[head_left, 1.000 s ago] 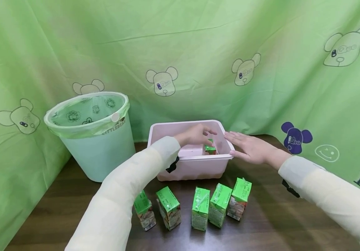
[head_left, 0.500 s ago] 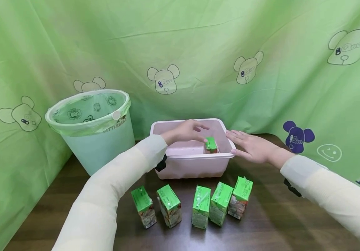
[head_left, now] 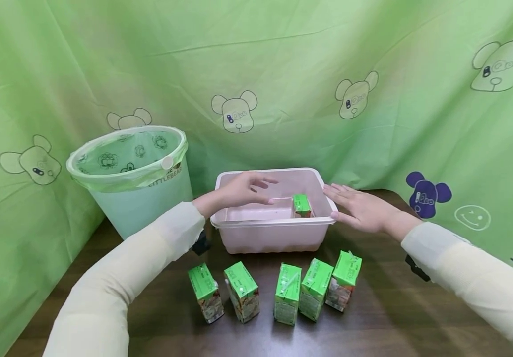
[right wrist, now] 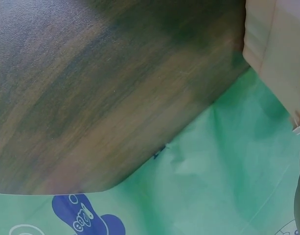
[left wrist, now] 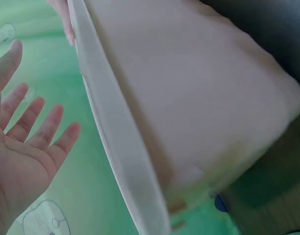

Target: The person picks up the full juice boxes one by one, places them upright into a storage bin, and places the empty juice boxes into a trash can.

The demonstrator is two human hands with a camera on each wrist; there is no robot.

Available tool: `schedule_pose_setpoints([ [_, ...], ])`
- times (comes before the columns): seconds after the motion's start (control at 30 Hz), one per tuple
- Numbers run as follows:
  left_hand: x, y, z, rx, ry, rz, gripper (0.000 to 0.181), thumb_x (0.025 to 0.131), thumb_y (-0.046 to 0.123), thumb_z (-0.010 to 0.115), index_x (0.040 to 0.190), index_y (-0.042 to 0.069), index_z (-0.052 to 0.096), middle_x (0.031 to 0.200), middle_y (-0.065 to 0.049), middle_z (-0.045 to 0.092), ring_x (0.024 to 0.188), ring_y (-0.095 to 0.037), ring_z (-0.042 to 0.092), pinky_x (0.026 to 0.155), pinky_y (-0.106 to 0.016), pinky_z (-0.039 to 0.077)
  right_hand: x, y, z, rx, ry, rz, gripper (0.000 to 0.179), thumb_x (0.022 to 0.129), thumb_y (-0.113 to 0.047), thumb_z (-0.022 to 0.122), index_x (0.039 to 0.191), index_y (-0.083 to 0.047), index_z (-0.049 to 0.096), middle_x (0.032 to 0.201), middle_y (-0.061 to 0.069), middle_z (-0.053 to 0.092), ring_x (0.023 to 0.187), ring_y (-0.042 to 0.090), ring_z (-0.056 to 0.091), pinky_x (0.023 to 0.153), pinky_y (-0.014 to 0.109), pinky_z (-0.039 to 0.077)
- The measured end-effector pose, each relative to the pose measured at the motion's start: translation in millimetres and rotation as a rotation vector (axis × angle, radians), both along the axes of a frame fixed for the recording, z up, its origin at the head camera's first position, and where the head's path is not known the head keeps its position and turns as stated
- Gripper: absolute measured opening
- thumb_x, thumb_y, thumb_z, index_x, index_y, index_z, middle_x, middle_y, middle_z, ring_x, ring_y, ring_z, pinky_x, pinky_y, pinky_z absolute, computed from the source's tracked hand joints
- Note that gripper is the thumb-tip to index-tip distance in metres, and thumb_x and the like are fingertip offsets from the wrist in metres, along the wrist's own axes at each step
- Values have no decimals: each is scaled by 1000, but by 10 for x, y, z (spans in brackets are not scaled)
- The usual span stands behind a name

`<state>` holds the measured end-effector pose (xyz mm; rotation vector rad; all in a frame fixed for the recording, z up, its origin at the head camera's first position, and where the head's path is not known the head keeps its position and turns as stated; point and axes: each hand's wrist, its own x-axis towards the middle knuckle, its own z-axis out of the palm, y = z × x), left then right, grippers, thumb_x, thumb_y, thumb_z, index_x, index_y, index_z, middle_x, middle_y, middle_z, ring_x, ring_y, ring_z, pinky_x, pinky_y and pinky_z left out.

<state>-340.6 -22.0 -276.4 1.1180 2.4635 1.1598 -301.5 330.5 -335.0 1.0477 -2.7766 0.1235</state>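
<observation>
A pink plastic bin stands on the table, holding one green-topped drink carton at its right end. Over the bin's left part is my left hand, holding nothing; the left wrist view has its spread fingers beside the bin's wall. My right hand rests flat-fingered against the bin's right rim, thumb near the front corner. Only a sliver of it shows in the right wrist view. In front of the bin stand several more cartons, among them a left one and a right one.
To the left stands a mint-green trash can lined with a patterned bag. A green curtain printed with bear heads hangs behind the dark wooden table.
My left hand has drawn back leftward from the carton inside the bin, leaving that carton standing there in fuller view. The right hand stays at the rim.
</observation>
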Motion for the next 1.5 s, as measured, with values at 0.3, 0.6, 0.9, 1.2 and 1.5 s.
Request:
schedule_pose_setpoints([
  [0.3,182,-337,-10,75,62,-28,50,84,14,77,131,6,60,133,-6,58,120,-25,56,99,-46,46,-10,17,63,-5,14,-6,65,101,-37,50,151,-1,29,154,19,30,141,41,25,109,57,28],
  [0.6,444,-682,-97,123,51,-39,51,84,10,76,132,4,59,131,-8,60,117,-24,58,98,-42,47,-16,26,31,-11,11,0,65,101,-37,50,151,-1,30,154,19,30,141,40,25,109,57,29],
  [0.9,669,-980,-313,200,22,-78,55,80,4,79,131,1,58,130,-12,60,115,-27,59,96,-44,48,4,14,14,-21,19,4,64,101,-36,51,150,-1,31,154,19,31,140,41,26,108,57,29],
  [1.2,886,-1307,-599,263,57,-53,54,79,0,78,130,0,58,124,-14,63,113,-31,59,97,-50,46,2,-9,-15,-30,1,-19,64,100,-35,53,150,-2,31,155,16,29,141,39,24,111,55,26],
  [1.5,1017,-1483,-857,254,73,-26,62,78,7,82,134,4,55,125,-5,62,114,-25,59,93,-49,49,-11,-20,-7,-36,1,-28,64,100,-35,53,151,-2,31,155,16,30,141,39,24,111,55,27],
])
